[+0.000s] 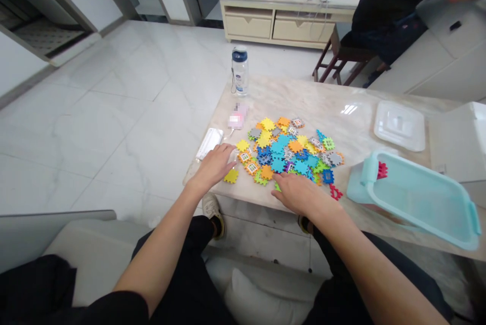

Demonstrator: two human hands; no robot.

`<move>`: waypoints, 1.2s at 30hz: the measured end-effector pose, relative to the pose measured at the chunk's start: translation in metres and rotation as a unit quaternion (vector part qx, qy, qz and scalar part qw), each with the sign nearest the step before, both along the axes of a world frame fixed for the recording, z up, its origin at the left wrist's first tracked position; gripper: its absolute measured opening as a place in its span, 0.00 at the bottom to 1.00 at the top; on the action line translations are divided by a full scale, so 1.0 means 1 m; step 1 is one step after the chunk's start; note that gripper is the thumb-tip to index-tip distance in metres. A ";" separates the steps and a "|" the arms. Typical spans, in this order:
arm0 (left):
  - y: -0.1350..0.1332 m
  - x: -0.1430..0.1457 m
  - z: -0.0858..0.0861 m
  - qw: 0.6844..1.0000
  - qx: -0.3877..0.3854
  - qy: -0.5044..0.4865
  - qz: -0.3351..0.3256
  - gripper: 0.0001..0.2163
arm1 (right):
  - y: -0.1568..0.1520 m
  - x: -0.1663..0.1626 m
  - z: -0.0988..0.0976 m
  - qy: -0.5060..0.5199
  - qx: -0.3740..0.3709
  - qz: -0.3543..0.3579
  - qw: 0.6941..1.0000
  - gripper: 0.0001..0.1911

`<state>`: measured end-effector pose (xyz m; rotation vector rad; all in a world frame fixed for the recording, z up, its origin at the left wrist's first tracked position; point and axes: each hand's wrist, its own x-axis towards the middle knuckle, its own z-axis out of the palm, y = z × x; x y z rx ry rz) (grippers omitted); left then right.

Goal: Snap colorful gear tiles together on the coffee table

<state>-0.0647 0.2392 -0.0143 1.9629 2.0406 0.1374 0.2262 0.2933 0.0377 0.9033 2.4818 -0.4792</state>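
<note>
Marble-patterned and pale, the surface [304, 102] carries a heap of interlocking plastic puzzle tiles [288, 153] in yellow, orange, blue, green and grey, spread across its near half. Both of the person's bare hands lie flat at the heap's near edge, each grip released with fingers spread and holding nothing. The left hand [214, 165] rests palm down at about eight o'clock from the heap's middle, its fingertips touching the outermost tiles; a single yellow tile [231, 176] lies just beside it at its four o'clock, slightly apart from the pile. The right hand [298, 192] rests palm down at about six o'clock from the heap, its fingertips over the green and blue tiles at the pile's front border. A red tile [335, 193] lies alone just at three o'clock of the right hand. Further toward three o'clock stands a turquoise plastic bin [417, 198], tilted, with another red tile [381, 169] hooked on its near rim. A clear plastic lid [399, 125] lies at the bin's twelve o'clock. At the left hand's eleven o'clock lies a white flat device [209, 143], with a blurred pink object [237, 115] beyond it and a clear water bottle with a blue cap [240, 71] upright near the far corner. Another person in dark clothing [391, 6] sits on a wooden stool [341, 59] beyond the surface.
</note>
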 end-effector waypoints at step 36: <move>0.044 0.067 -0.003 0.824 -0.033 -0.542 0.160 0.30 | 0.022 -0.018 0.032 0.188 0.123 -0.101 0.969 0.21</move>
